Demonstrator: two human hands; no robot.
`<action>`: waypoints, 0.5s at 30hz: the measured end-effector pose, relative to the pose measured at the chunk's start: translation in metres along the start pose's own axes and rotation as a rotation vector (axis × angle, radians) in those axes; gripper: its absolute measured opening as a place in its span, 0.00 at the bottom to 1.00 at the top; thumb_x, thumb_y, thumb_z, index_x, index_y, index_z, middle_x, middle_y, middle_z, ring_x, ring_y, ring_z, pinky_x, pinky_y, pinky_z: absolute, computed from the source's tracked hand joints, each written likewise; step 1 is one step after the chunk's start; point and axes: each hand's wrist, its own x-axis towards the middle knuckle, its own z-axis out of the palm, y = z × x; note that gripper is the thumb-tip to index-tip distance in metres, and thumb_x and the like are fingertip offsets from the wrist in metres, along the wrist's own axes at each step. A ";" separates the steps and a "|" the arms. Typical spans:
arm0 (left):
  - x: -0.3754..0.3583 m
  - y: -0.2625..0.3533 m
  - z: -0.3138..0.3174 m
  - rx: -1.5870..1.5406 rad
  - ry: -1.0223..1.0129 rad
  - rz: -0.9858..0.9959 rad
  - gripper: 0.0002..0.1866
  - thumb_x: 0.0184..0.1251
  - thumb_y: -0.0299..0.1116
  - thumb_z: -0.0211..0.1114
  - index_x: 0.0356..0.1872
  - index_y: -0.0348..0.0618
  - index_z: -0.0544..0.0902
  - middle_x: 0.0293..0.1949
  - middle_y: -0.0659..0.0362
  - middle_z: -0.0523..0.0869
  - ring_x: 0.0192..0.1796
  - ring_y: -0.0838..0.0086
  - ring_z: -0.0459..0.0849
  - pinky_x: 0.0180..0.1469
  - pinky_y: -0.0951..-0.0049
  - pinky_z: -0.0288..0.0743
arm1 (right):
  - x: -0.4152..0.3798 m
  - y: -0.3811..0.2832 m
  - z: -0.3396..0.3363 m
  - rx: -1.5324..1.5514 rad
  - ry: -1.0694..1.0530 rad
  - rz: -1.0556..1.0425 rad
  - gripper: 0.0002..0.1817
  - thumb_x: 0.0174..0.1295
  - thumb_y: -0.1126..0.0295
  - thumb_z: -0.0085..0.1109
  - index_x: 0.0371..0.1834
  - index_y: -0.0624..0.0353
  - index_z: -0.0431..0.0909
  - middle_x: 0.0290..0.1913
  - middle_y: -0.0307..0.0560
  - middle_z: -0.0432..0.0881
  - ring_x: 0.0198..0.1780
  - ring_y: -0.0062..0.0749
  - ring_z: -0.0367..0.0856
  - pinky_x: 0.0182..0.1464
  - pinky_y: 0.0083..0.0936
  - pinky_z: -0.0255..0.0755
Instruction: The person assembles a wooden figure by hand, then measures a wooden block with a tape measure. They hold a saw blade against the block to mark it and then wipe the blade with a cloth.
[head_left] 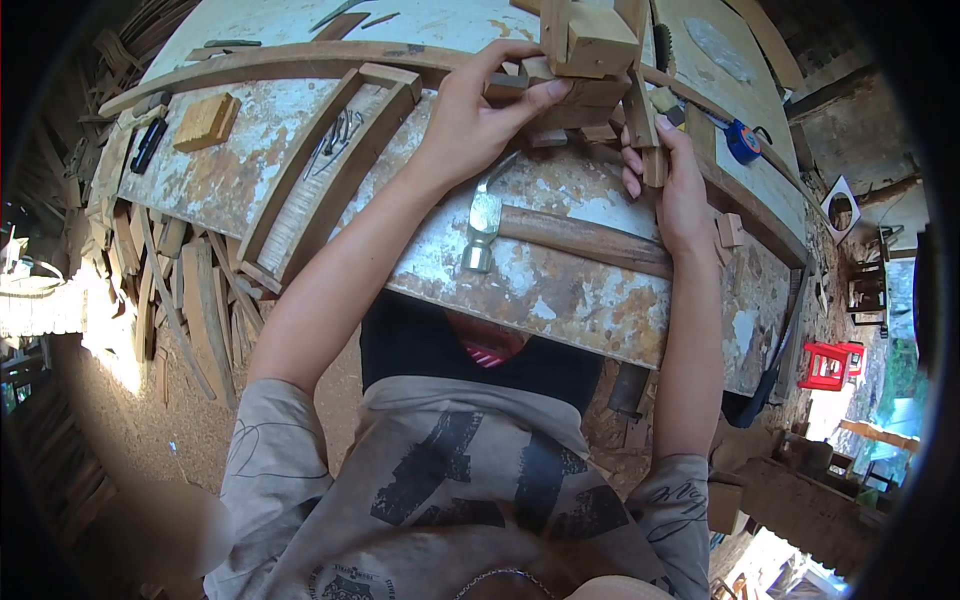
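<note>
Over the far side of the worn workbench [540, 290], both hands are on a wooden assembly [600, 45] of joined blocks and upright strips. My left hand [478, 115] is closed on its left side, the thumb lying along a block. My right hand [680, 190] is closed around the lower end of a strip at its right side, with some fingers behind the wood. Between my forearms a hammer [484, 225] lies on the bench, its wooden handle pointing right under my right wrist. The top of the assembly is cut off by the view.
Left of my left arm is a long wooden tray [270, 225] with several nails. Beyond it lie a wooden block [207, 122] and a black pen-like tool [149, 145]. A blue tape measure [742, 142] sits at right. A red stool [830, 366] stands on the floor.
</note>
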 end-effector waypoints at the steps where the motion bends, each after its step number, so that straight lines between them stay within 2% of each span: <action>1: 0.000 0.001 0.000 0.018 0.001 -0.018 0.22 0.72 0.40 0.74 0.60 0.40 0.82 0.45 0.58 0.90 0.48 0.80 0.85 0.51 0.76 0.78 | 0.000 0.000 0.000 -0.004 0.007 -0.005 0.25 0.79 0.48 0.45 0.44 0.62 0.79 0.26 0.37 0.72 0.24 0.23 0.69 0.31 0.21 0.63; 4: 0.001 0.005 -0.001 0.047 0.020 0.003 0.23 0.71 0.42 0.76 0.58 0.38 0.83 0.47 0.54 0.89 0.48 0.75 0.87 0.51 0.71 0.82 | 0.001 0.002 0.001 -0.012 0.028 -0.016 0.26 0.78 0.47 0.45 0.43 0.61 0.79 0.26 0.37 0.73 0.24 0.22 0.70 0.29 0.21 0.63; 7: 0.001 0.008 0.001 0.002 0.007 -0.042 0.22 0.72 0.42 0.74 0.57 0.37 0.83 0.47 0.53 0.89 0.50 0.75 0.87 0.53 0.71 0.81 | 0.000 0.001 0.001 0.005 0.011 -0.009 0.26 0.78 0.46 0.47 0.42 0.61 0.79 0.26 0.37 0.73 0.24 0.22 0.71 0.29 0.20 0.63; 9: 0.001 0.006 0.002 0.009 0.000 -0.038 0.23 0.71 0.42 0.74 0.57 0.36 0.83 0.47 0.51 0.90 0.52 0.70 0.88 0.56 0.68 0.80 | -0.001 0.000 0.002 0.013 0.033 0.007 0.26 0.78 0.46 0.47 0.41 0.60 0.79 0.26 0.37 0.73 0.24 0.22 0.71 0.29 0.20 0.63; 15: 0.001 0.002 0.000 0.020 -0.034 -0.063 0.24 0.69 0.44 0.75 0.56 0.34 0.83 0.48 0.48 0.90 0.53 0.66 0.88 0.58 0.65 0.78 | -0.002 -0.003 0.003 -0.153 -0.008 -0.018 0.25 0.77 0.45 0.49 0.43 0.58 0.79 0.25 0.38 0.73 0.25 0.21 0.70 0.32 0.18 0.64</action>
